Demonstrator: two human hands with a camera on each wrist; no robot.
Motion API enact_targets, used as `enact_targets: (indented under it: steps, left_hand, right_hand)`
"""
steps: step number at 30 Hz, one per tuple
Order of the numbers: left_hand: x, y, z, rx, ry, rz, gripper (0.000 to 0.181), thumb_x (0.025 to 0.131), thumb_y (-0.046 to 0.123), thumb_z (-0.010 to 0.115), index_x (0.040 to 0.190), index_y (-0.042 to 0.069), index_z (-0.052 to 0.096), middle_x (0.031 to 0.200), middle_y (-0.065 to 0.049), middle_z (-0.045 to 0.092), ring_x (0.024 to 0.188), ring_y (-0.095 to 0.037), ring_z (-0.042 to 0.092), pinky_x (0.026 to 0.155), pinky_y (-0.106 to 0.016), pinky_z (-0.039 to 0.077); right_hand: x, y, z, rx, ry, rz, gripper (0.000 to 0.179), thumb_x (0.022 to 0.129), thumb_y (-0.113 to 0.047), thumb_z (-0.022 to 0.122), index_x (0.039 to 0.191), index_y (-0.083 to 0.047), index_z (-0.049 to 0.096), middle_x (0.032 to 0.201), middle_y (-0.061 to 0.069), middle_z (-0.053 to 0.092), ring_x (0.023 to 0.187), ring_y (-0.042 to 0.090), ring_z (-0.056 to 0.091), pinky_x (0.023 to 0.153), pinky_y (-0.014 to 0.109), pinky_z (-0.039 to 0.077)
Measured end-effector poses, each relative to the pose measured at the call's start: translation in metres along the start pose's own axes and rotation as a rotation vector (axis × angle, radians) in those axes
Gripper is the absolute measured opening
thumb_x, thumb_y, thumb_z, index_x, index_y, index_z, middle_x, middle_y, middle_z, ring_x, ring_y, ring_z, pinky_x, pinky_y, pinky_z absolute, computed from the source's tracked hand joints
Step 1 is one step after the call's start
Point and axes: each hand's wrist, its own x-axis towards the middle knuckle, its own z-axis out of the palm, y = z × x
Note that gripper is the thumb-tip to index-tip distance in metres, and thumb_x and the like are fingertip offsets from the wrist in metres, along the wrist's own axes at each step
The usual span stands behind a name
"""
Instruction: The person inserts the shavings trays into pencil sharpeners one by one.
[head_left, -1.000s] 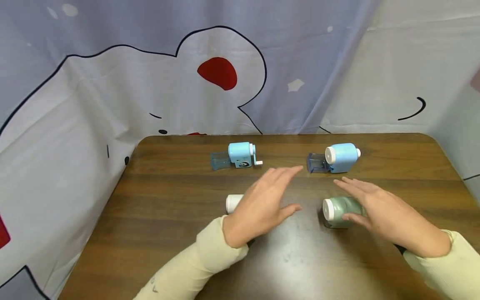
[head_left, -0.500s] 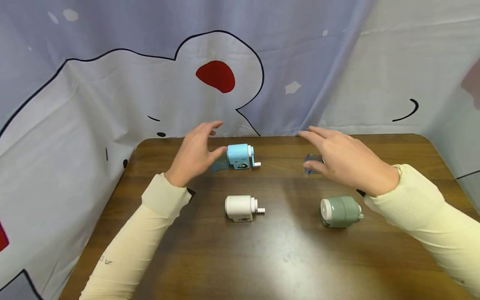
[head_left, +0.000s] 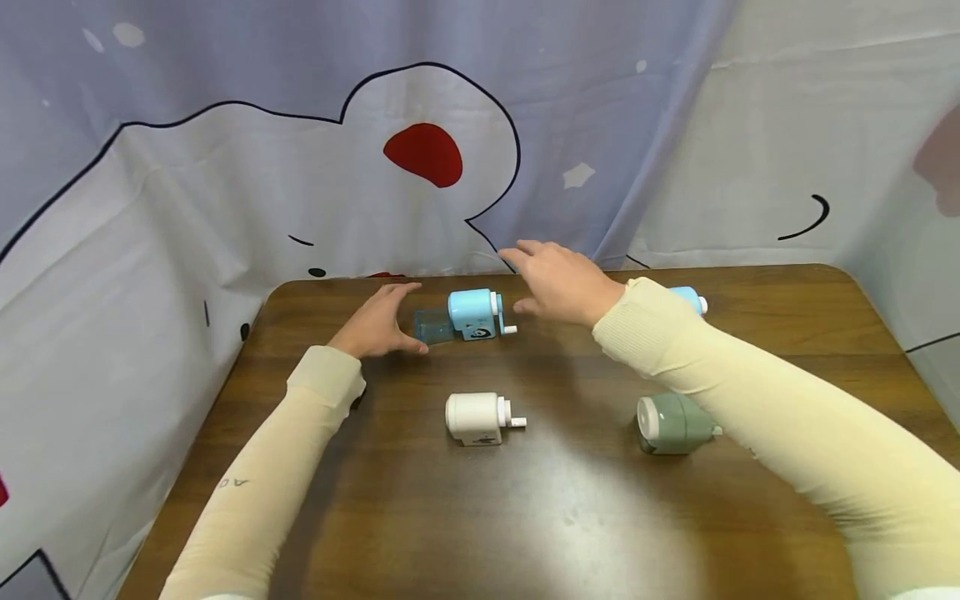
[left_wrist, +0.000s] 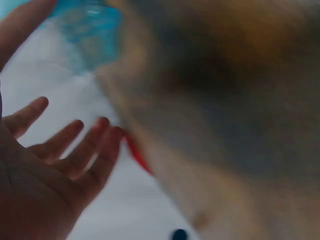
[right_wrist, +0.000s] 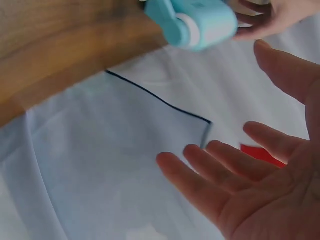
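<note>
A light blue crank pencil sharpener [head_left: 472, 314] with a panda print stands at the back of the table, its clear blue drawer [head_left: 433, 326] pulled out to the left. My left hand [head_left: 381, 323] is beside that drawer, thumb and fingers spread apart, holding nothing. To the right of the crank, my right hand [head_left: 564, 283] hovers with fingers extended, also holding nothing. In the right wrist view the sharpener [right_wrist: 200, 25] appears beyond my spread fingers [right_wrist: 195, 187]. The left wrist view is blurred, with the blue drawer [left_wrist: 92, 37] near my thumb.
A white sharpener [head_left: 476, 418] and a green sharpener [head_left: 673, 423] stand closer on the wooden table [head_left: 525, 517]. Another blue sharpener [head_left: 688, 298] at the back right is mostly hidden behind my right sleeve [head_left: 750, 400]. A printed curtain [head_left: 300, 192] hangs behind the table.
Both hands have moved forward from over the white and green sharpeners. The left went to the drawer side of the panda sharpener; the right swung left to its crank side. The sharpeners stay put.
</note>
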Motion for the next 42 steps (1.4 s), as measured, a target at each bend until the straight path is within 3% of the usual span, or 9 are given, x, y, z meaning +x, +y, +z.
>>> enact_targets:
  steps: [4, 7, 12, 18, 25, 32, 42]
  left_hand:
    - [0.000, -0.020, 0.012, 0.019, -0.026, -0.004, 0.110, 0.071, 0.035, 0.093, 0.156, 0.003, 0.031, 0.156, -0.022, 0.034, 0.145, -0.040, 0.029, 0.115, -0.056, 0.027]
    - [-0.001, -0.025, 0.018, 0.012, -0.036, -0.001, 0.107, 0.072, 0.035, 0.092, 0.154, 0.000, 0.033, 0.155, -0.022, 0.037, 0.144, -0.040, 0.031, 0.116, -0.054, 0.027]
    - [0.003, -0.021, 0.024, -0.059, -0.025, 0.018, 0.101, 0.074, 0.032, 0.091, 0.152, -0.002, 0.036, 0.151, -0.021, 0.043, 0.137, -0.038, 0.043, 0.112, -0.052, 0.035]
    - [0.004, -0.017, 0.027, -0.123, 0.009, 0.005, 0.086, 0.076, 0.027, 0.090, 0.146, 0.001, 0.047, 0.133, -0.017, 0.058, 0.112, -0.031, 0.059, 0.096, -0.047, 0.049]
    - [0.000, -0.017, 0.027, -0.195, 0.051, -0.014, 0.061, 0.079, 0.021, 0.088, 0.132, 0.004, 0.061, 0.099, -0.011, 0.063, 0.091, -0.025, 0.057, 0.085, -0.041, 0.048]
    - [-0.001, -0.017, 0.026, -0.197, 0.066, -0.007, 0.058, 0.078, 0.021, 0.089, 0.128, 0.004, 0.064, 0.097, -0.010, 0.064, 0.089, -0.024, 0.057, 0.084, -0.039, 0.048]
    - [0.001, -0.009, 0.025, -0.159, 0.067, 0.032, 0.059, 0.076, 0.023, 0.090, 0.127, 0.003, 0.066, 0.093, -0.009, 0.064, 0.085, -0.025, 0.058, 0.082, -0.040, 0.049]
  right_hand:
    - [0.022, -0.004, 0.021, 0.013, -0.029, -0.004, 0.080, 0.088, -0.027, 0.080, 0.154, -0.007, 0.039, 0.153, 0.022, 0.041, 0.133, 0.043, 0.048, 0.105, 0.054, 0.043]
    - [0.034, -0.006, 0.032, 0.034, -0.046, -0.011, 0.082, 0.089, -0.029, 0.080, 0.155, -0.008, 0.037, 0.154, 0.019, 0.041, 0.135, 0.039, 0.047, 0.108, 0.049, 0.042]
    - [0.045, -0.006, 0.043, 0.055, -0.051, 0.000, 0.079, 0.088, -0.030, 0.080, 0.153, -0.009, 0.040, 0.155, 0.012, 0.043, 0.135, 0.034, 0.048, 0.110, 0.044, 0.040]
    - [0.050, -0.011, 0.049, 0.075, -0.074, -0.001, 0.074, 0.089, -0.026, 0.080, 0.152, -0.009, 0.044, 0.152, 0.011, 0.046, 0.134, 0.032, 0.050, 0.109, 0.044, 0.041]
    - [0.052, -0.015, 0.059, 0.071, -0.094, -0.005, 0.068, 0.090, -0.024, 0.078, 0.150, -0.011, 0.048, 0.151, 0.010, 0.049, 0.136, 0.030, 0.048, 0.109, 0.042, 0.041]
    - [0.053, -0.012, 0.066, 0.130, -0.098, -0.005, 0.057, 0.091, -0.018, 0.077, 0.143, -0.008, 0.056, 0.135, 0.013, 0.062, 0.122, 0.031, 0.060, 0.103, 0.041, 0.046]
    - [0.050, -0.007, 0.069, 0.210, -0.089, 0.032, 0.056, 0.091, -0.011, 0.076, 0.142, -0.006, 0.054, 0.133, 0.014, 0.062, 0.116, 0.029, 0.061, 0.099, 0.039, 0.047]
